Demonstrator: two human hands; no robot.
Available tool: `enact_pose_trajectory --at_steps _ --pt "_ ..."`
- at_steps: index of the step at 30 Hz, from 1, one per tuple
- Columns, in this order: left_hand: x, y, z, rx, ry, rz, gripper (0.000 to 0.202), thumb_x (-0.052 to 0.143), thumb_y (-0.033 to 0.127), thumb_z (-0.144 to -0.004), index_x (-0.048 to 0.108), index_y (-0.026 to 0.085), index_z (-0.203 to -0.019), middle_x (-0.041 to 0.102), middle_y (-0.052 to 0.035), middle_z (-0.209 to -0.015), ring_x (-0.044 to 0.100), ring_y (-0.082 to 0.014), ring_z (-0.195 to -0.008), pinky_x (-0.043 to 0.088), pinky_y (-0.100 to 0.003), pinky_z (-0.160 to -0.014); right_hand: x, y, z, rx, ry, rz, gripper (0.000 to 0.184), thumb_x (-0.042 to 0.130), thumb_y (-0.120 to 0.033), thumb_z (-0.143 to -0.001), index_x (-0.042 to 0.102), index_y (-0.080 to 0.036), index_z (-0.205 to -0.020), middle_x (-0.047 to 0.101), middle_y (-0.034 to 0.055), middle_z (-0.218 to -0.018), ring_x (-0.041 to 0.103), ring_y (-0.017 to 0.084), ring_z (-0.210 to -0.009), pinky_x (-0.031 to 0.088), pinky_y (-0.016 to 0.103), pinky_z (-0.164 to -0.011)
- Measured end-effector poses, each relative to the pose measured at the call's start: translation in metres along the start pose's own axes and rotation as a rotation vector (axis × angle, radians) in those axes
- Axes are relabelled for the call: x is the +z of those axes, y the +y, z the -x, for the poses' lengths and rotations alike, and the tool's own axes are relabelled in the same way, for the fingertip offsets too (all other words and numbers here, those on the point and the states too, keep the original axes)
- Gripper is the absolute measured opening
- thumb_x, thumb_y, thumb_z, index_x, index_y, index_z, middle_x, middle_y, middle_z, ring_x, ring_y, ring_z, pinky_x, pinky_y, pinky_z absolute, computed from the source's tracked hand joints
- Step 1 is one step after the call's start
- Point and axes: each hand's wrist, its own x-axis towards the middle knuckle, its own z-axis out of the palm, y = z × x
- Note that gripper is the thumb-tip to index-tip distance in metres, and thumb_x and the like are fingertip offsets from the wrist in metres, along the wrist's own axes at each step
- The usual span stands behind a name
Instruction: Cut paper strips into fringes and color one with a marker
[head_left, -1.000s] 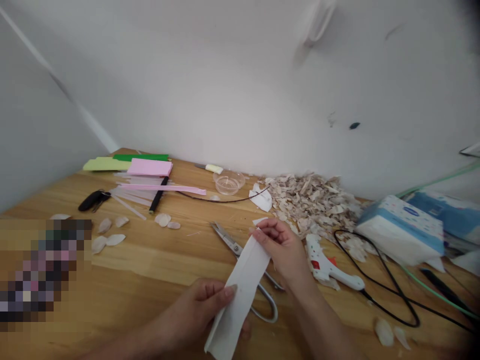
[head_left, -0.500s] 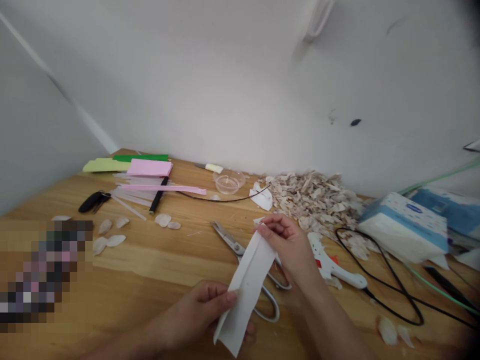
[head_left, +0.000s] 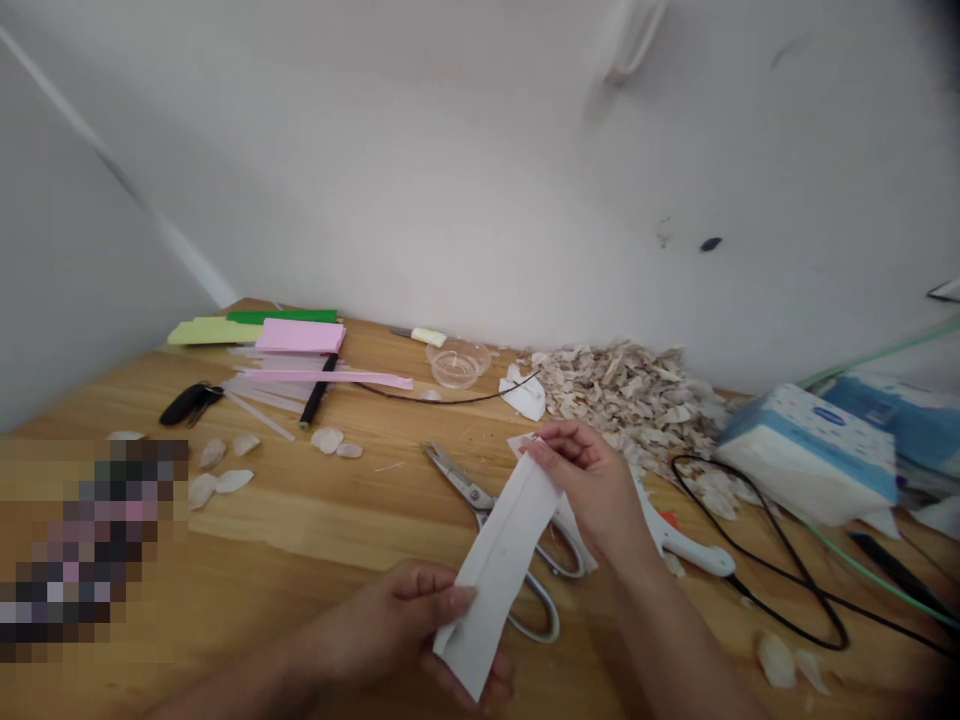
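A folded strip of white paper (head_left: 504,560) slants between my hands above the wooden table. My left hand (head_left: 427,615) pinches its lower end, thumb on top and fingers underneath. At the upper end, my right hand (head_left: 581,475) grips the paper between thumb and fingers. A lengthwise crease shows along the strip. Beneath the paper lie metal scissors (head_left: 469,492), blades pointing up and left, their handles partly covered. Just right of my right wrist is a white glue gun (head_left: 694,550), its front part hidden by my arm.
A heap of dried pale flakes (head_left: 630,390) sits against the wall, beside a tissue pack (head_left: 810,450). A black cable (head_left: 787,580) loops at the right. Coloured paper (head_left: 300,336), a clear plastic bowl (head_left: 456,365), keys (head_left: 187,402) and a knife (head_left: 427,337) lie farther back.
My right hand has shifted slightly right and up with the upper end of the paper. The strip looks flatter, and another white piece shows behind it near the right hand.
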Motion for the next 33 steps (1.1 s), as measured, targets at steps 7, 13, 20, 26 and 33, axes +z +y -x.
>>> enact_pose_trajectory --at_steps 7,13,20,26,33 --pt "0.001 0.002 0.001 0.02 -0.02 -0.043 0.039 0.068 0.045 -0.071 0.07 0.012 -0.09 0.072 -0.0103 -0.085 0.069 -0.018 -0.075 0.052 -0.02 -0.056 -0.001 -0.007 0.004 -0.049 -0.016 0.084 0.029 0.073 -0.038 -0.06 0.058 -0.018 -0.075 0.06 -0.0012 -0.064 0.049 0.01 -0.057 0.035 0.02 -0.051" --pt "0.007 0.008 0.003 -0.042 0.013 -0.132 0.04 0.065 0.048 -0.071 0.071 0.011 -0.085 0.071 -0.0092 -0.078 0.067 -0.0175 -0.068 0.053 -0.023 -0.057 -0.004 -0.007 0.003 -0.05 -0.021 0.092 0.03 0.073 -0.041 -0.063 0.057 -0.02 -0.079 0.062 0.0003 -0.068 0.053 0.013 -0.06 0.038 0.023 -0.054" --pt "0.005 0.007 0.004 -0.072 0.012 -0.12 0.045 0.068 0.051 -0.066 0.071 0.011 -0.086 0.071 -0.0097 -0.08 0.068 -0.0198 -0.073 0.054 -0.024 -0.058 -0.006 -0.005 0.003 -0.068 -0.01 0.087 0.03 0.074 -0.041 -0.063 0.057 -0.02 -0.078 0.062 -0.0003 -0.066 0.052 0.012 -0.059 0.037 0.022 -0.052" --pt "0.0 0.005 0.003 -0.042 0.016 -0.182 0.045 0.062 0.05 -0.073 0.071 0.009 -0.088 0.072 -0.0123 -0.081 0.069 -0.0212 -0.073 0.055 -0.026 -0.058 -0.008 -0.005 0.001 -0.074 0.002 0.069 0.031 0.075 -0.041 -0.061 0.058 -0.019 -0.077 0.062 -0.0006 -0.066 0.052 0.012 -0.06 0.037 0.021 -0.054" --pt "-0.007 0.001 0.002 -0.049 0.038 -0.203 0.042 0.065 0.048 -0.071 0.071 0.012 -0.09 0.073 -0.011 -0.085 0.069 -0.0229 -0.08 0.054 -0.024 -0.055 -0.01 -0.006 0.0 -0.129 0.03 0.113 0.027 0.074 -0.038 -0.064 0.059 -0.021 -0.077 0.059 -0.0028 -0.064 0.05 0.011 -0.059 0.035 0.02 -0.052"
